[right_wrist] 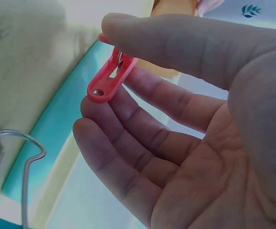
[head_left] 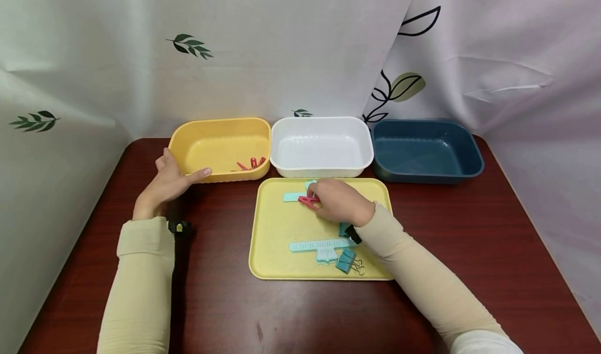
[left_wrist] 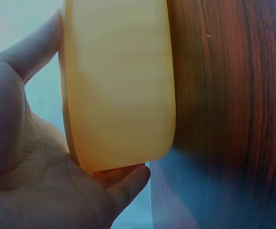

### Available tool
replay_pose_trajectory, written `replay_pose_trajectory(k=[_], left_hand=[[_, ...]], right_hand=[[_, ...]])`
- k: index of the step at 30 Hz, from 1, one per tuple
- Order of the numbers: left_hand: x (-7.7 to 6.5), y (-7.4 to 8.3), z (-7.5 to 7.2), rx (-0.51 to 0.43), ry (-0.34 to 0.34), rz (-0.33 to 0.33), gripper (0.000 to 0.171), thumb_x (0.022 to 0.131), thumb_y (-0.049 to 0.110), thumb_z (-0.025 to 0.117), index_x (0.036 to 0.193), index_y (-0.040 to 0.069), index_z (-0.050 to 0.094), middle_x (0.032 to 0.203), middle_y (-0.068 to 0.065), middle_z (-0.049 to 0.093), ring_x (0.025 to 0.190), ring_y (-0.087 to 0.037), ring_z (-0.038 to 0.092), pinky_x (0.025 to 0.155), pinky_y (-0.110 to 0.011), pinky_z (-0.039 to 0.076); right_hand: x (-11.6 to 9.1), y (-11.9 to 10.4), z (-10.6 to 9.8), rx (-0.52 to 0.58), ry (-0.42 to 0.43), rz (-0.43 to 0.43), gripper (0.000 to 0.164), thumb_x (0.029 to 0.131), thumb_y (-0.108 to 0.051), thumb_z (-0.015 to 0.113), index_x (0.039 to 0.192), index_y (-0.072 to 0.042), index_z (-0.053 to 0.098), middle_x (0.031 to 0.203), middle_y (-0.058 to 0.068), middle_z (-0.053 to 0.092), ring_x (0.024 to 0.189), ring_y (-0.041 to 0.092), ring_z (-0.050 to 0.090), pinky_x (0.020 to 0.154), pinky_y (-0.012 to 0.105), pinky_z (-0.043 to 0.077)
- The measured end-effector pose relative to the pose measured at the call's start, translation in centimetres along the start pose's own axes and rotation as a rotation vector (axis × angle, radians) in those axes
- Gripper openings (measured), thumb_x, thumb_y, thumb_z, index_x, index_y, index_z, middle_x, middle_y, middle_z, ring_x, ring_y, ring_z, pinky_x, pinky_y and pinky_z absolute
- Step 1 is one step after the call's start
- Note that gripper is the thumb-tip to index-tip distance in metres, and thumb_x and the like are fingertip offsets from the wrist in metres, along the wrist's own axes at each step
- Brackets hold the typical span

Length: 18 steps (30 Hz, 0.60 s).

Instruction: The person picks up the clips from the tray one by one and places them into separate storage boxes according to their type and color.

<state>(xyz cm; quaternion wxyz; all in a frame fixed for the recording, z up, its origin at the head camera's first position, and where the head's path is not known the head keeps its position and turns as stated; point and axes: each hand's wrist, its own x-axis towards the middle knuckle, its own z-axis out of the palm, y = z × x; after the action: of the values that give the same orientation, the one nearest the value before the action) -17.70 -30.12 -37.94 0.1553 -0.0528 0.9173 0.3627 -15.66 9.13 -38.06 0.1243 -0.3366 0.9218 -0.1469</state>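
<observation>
My right hand pinches a red plastic clothespin between thumb and fingers, above the far part of the yellow tray. Under and beside that hand lies a mint ruler-shaped clip, partly hidden. A second mint ruler clip and a teal binder clip lie nearer the tray's front; another teal binder clip is half covered by the wrist. With thumb and fingers spread round its front left corner, my left hand holds the yellow bin. Several red clothespins lie inside it.
Right of the yellow bin stand a white bin and a dark blue bin, side by side in a row. All sit on a dark red wooden table. A pale curtain with leaf prints hangs behind.
</observation>
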Motion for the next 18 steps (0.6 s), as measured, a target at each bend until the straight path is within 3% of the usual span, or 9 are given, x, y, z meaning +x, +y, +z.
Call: replay_pose_trajectory(k=[12,18], left_hand=[[-0.2,0.0,0.0,-0.004,0.000,0.001,0.130,0.091,0.063,0.060,0.142,0.006,-0.045,0.155,-0.032,-0.023,0.138,-0.053,0.017,0.111,-0.069,0.021],[-0.2,0.0,-0.1,0.003,-0.002,-0.002,0.130,0.091,0.064,0.060,0.142,0.006,-0.045,0.155,-0.032,-0.022,0.136,-0.052,0.019,0.110,-0.069,0.022]], right_hand=[[0.7,-1.0,-0.8,-0.002,0.004,-0.021,0.022,0.087,-0.005,0.072,0.109,0.000,0.072,0.081,0.003,0.059,0.075,0.019,0.051,0.071,0.031,0.046],[0.9,-1.5,-1.3,-0.013,-0.003,-0.007,0.026,0.087,-0.005,0.071,0.113,0.000,0.071,0.089,0.005,0.062,0.078,0.020,0.052,0.075,0.033,0.047]])
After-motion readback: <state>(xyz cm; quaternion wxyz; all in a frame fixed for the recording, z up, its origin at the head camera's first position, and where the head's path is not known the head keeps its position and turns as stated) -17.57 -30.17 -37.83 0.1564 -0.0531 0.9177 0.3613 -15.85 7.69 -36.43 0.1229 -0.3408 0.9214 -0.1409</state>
